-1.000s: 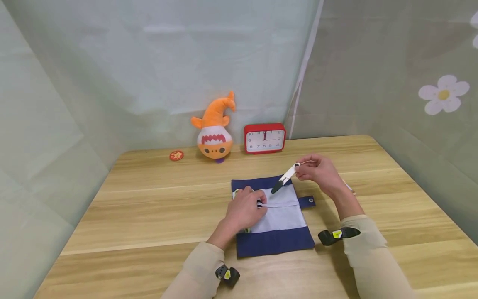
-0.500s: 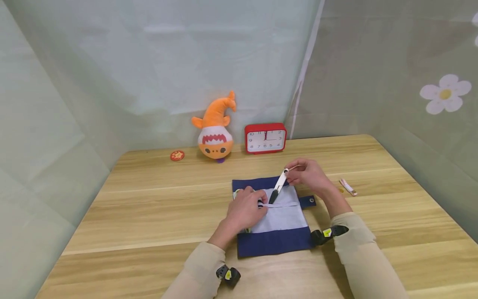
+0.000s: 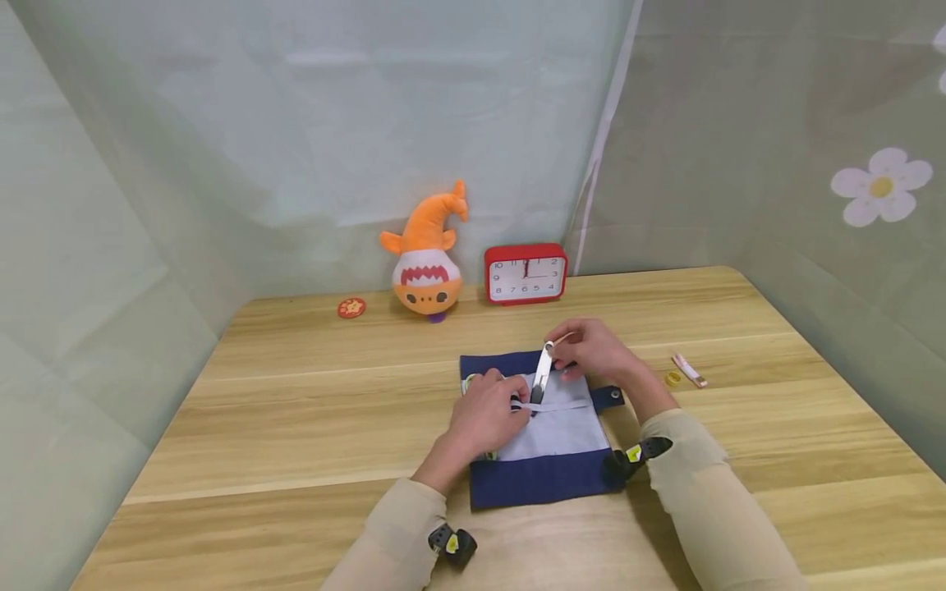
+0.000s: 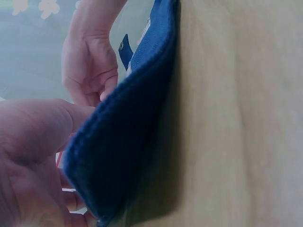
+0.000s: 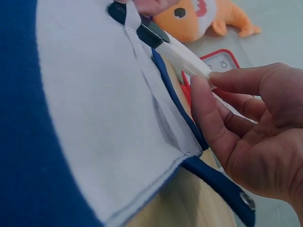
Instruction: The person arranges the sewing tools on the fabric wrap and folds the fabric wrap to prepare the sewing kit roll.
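A navy fabric case (image 3: 543, 480) lies unfolded on the table, its pale lining (image 5: 94, 94) crossed by a white elastic band (image 3: 565, 405). My left hand (image 3: 488, 410) rests on the case's left part and pinches the band between thumb and fingers. Between thumb and fingers, my right hand (image 3: 591, 353) holds the end of a slim white tool (image 3: 543, 369) with a dark tip. That tip passes beneath the band (image 5: 135, 21), its end showing on the far side. In the left wrist view my left hand (image 4: 33, 156) is beside the case's raised edge (image 4: 118, 151).
Behind the case stand an orange plush toy (image 3: 426, 271) and a red clock (image 3: 525, 273). A round red piece (image 3: 351, 308) lies at the back left. Right of the case are a yellow ring (image 3: 672, 378) and a small pinkish-white strip (image 3: 690, 370).
My right hand has moved left and slightly down with the tool, whose dark tip has slid under the band. The yellow ring has come into view. My left hand has stayed in place.
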Motion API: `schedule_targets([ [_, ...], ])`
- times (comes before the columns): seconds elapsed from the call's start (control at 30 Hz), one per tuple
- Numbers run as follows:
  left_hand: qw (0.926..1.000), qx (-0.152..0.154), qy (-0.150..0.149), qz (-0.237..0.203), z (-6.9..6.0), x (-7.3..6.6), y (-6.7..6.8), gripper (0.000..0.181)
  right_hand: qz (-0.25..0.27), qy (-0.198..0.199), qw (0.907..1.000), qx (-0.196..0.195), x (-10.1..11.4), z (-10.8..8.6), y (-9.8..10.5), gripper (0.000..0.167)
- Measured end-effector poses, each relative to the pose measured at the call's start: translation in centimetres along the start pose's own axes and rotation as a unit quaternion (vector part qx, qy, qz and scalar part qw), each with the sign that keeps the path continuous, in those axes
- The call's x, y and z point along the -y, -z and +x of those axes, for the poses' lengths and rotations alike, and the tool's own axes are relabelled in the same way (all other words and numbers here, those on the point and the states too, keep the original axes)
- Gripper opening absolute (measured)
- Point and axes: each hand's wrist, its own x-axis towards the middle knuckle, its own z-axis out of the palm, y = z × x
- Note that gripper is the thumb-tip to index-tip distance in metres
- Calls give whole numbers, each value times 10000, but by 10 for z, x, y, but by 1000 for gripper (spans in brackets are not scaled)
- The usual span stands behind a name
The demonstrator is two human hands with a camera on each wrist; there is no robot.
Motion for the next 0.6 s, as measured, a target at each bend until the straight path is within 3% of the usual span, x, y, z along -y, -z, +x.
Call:
schedule_targets([
  [0.6, 9997, 102, -38, -214, -1, 1, 3, 6, -413, 217, 9980, 418, 2, 5, -14, 27],
])
